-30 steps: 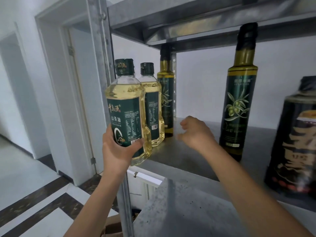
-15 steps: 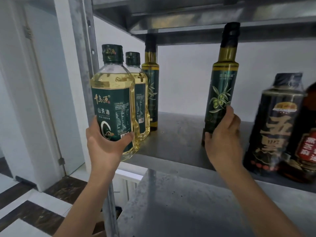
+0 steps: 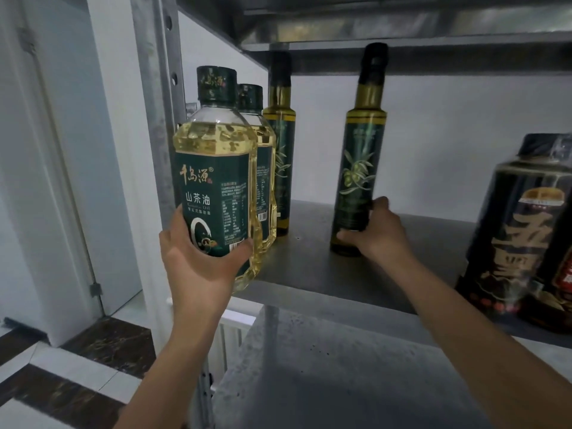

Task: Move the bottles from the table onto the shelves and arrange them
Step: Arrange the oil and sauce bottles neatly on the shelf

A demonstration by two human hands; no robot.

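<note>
My left hand (image 3: 198, 267) grips a clear bottle of yellow oil (image 3: 216, 187) with a dark green label, at the front left corner of the steel shelf (image 3: 309, 267). Behind it stands a second yellow oil bottle (image 3: 263, 168), and further back a tall dark olive oil bottle (image 3: 280, 156). My right hand (image 3: 376, 233) grips the base of another tall olive oil bottle (image 3: 360, 162), which is slightly tilted near the shelf's middle.
Dark bottles with red and gold labels (image 3: 523, 230) stand at the shelf's right. Another shelf (image 3: 371, 23) hangs close above the bottle tops. The perforated steel upright (image 3: 154, 119) is left of the yellow bottle. A lower shelf (image 3: 340, 376) lies beneath my arms.
My right hand reached to the tall olive oil bottle, closed round its base and shifted it further back and tilted it. The left hand keeps holding the yellow bottle.
</note>
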